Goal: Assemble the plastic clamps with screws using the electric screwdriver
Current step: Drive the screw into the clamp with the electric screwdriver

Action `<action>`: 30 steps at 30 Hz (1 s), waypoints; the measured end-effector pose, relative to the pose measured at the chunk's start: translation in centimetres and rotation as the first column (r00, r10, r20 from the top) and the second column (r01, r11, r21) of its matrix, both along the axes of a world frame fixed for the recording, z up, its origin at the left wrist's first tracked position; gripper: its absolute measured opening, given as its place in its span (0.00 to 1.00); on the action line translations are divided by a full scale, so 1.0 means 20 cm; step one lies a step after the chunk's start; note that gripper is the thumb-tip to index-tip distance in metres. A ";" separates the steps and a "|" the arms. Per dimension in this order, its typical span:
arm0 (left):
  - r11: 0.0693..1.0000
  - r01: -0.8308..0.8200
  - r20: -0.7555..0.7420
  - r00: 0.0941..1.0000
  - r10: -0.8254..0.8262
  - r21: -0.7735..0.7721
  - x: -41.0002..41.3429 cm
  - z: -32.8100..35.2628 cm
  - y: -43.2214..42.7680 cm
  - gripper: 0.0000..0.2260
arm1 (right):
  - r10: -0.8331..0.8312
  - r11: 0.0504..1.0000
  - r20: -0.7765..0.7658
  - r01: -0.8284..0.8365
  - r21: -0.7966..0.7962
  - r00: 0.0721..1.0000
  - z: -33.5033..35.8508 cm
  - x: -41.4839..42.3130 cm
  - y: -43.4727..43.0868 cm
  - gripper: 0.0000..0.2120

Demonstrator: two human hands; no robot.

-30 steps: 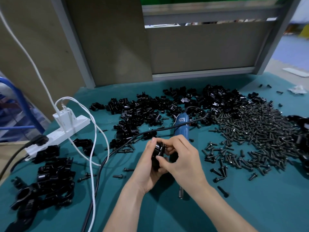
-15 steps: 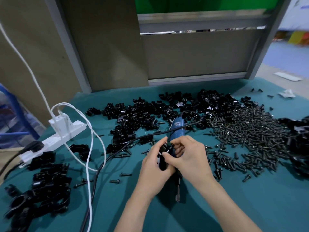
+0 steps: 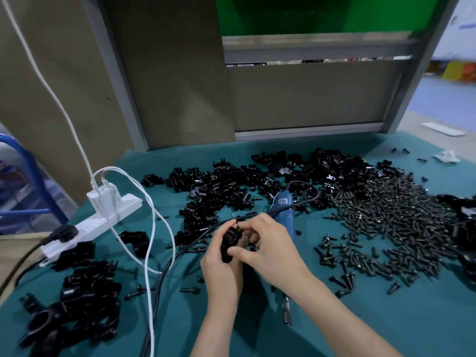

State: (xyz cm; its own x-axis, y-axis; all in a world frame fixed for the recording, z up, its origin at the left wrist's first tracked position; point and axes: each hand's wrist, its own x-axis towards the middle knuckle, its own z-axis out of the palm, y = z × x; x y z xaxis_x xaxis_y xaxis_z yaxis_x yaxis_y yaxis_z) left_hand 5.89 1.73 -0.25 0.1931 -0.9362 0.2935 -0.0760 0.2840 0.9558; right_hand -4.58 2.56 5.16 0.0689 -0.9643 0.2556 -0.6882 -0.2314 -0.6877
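Both hands meet above the middle of the tabletop (image 3: 386, 325), which has a teal cover. Left hand (image 3: 221, 266) has its fingers curled round a black plastic clamp (image 3: 230, 244). Right hand (image 3: 270, 249) pinches the same clamp, thumb on the near side and fingers bent over the top.

Blue electric screwdriver (image 3: 283, 211) lies on the tabletop just behind and under the right hand, with its metal bit end pointing toward the person. Its white label (image 3: 282, 201) carries print too blurred to read. A black cord (image 3: 180, 253) runs from the tool past the left hand.

Loose screws (image 3: 386, 217) are heaped to the right. Unassembled clamp parts (image 3: 226, 184) are heaped behind the hands; pale marks on a few cannot be read. More clamps (image 3: 77, 300) are piled near left. A white power strip (image 3: 85, 230) with a white charger (image 3: 103, 199) lies at left.
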 end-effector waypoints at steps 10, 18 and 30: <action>0.992 0.046 -0.101 0.994 -0.034 0.116 0.01 -0.01 -0.03 0.12 | -0.441 0.728 -0.193 0.475 0.493 0.876 -0.09 -0.33 -0.19 0.27; 0.983 0.127 -0.079 0.990 -0.117 0.130 0.02 -0.02 -0.02 0.11 | -0.581 0.771 0.703 -0.002 0.637 0.410 -0.04 -0.41 -0.19 0.17; 0.975 0.183 0.146 0.969 -0.201 0.126 0.07 -0.02 0.04 0.13 | -0.318 0.947 0.820 -0.129 0.293 -0.475 -0.16 -0.37 -0.27 0.14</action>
State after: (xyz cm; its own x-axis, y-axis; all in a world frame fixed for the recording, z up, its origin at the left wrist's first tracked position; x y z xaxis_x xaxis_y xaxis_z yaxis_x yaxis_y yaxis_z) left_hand 7.24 2.51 -0.60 -0.0333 -0.9796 0.1984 -0.1818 0.2011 0.9625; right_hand -11.96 -2.76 2.02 -0.1311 -0.9269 -0.3517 0.9552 -0.0232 -0.2949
